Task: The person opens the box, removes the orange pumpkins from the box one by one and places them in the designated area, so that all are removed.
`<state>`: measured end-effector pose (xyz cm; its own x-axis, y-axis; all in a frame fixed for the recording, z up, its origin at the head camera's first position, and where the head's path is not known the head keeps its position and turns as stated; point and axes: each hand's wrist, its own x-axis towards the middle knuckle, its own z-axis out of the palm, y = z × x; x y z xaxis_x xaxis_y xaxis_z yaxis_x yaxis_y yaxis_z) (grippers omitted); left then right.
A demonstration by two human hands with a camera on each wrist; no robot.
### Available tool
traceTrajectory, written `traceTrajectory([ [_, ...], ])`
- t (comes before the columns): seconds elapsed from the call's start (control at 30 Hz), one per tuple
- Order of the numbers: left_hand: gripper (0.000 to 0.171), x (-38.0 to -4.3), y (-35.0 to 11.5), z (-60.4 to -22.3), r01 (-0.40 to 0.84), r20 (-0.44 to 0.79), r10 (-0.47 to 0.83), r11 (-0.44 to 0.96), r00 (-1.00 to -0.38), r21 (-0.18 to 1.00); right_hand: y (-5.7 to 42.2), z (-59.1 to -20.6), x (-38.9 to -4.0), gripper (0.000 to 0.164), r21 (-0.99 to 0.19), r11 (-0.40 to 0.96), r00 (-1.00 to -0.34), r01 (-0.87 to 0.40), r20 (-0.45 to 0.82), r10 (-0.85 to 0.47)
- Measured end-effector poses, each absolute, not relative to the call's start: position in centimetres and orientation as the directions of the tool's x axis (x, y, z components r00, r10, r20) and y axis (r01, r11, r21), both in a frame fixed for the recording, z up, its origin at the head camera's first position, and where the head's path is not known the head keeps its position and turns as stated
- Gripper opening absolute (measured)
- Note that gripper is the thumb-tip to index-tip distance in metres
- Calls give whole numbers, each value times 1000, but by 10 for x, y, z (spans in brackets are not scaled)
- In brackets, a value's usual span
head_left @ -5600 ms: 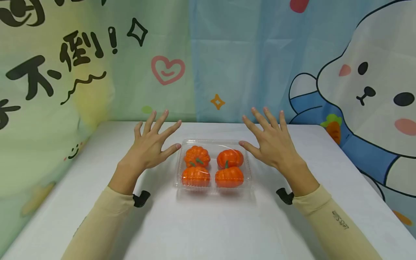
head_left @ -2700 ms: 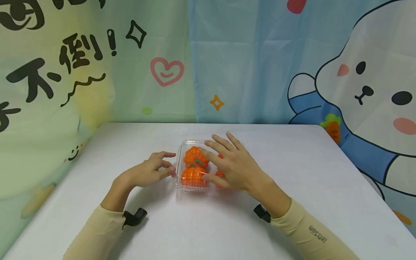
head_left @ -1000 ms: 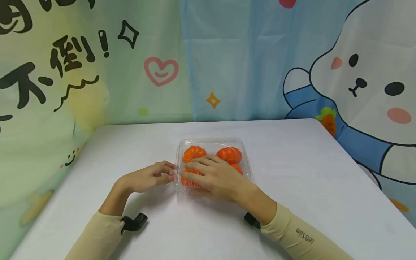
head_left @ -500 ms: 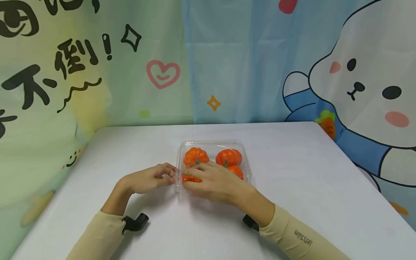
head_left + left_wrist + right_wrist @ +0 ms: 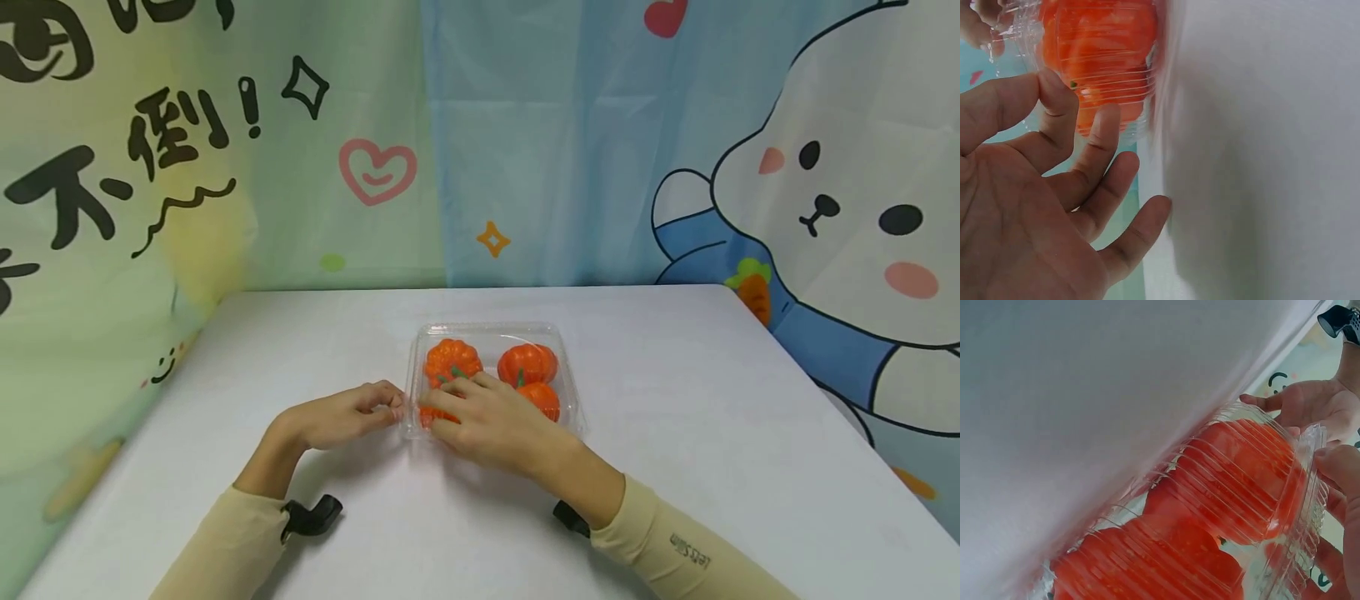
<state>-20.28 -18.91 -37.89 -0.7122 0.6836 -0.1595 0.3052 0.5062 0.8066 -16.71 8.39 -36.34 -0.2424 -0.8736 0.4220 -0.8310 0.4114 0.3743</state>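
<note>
A clear plastic clamshell box with its lid down sits mid-table. Inside are several small orange pumpkins with green stems: one far left, one far right, one near right; the near-left pumpkin is partly hidden by a hand. My left hand pinches the box's left rim between thumb and index finger, its other fingers loosely spread in the left wrist view. Reaching over the near-left corner, my right hand has its thumb against the rim and its fingers curled over the lid's edge.
A white table lies under the box. Behind it hangs a printed cloth backdrop with a cartoon figure, hearts and characters. Black wrist mounts stick out below both wrists.
Both hands came down from spread above the table to the box. The right hand crossed from its right side to the near-left corner, its fingers curling in. The box stays put.
</note>
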Motion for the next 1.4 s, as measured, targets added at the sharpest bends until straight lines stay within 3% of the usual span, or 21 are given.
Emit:
traceTrajectory([
  [0.33, 22, -205, -186, -382, 249, -175, 658, 497, -732, 831, 84, -364, -165, 6, 507, 386, -202, -771, 380, -903],
  [0.63, 24, -202, -197, -383, 188, -191, 649, 467, -736, 864, 75, -366, -164, 14, 544, 346, -173, -764, 344, -923],
  [0.93, 21, -207, -194, -385, 241, -150, 679, 446, -719, 862, 80, -371, -164, 9, 484, 351, -169, -802, 379, -910],
  [1.4, 12, -212, -187, -393, 316, -41, 674, 398, -737, 861, 81, -377, -168, 11, 501, 369, -181, -783, 384, -905],
])
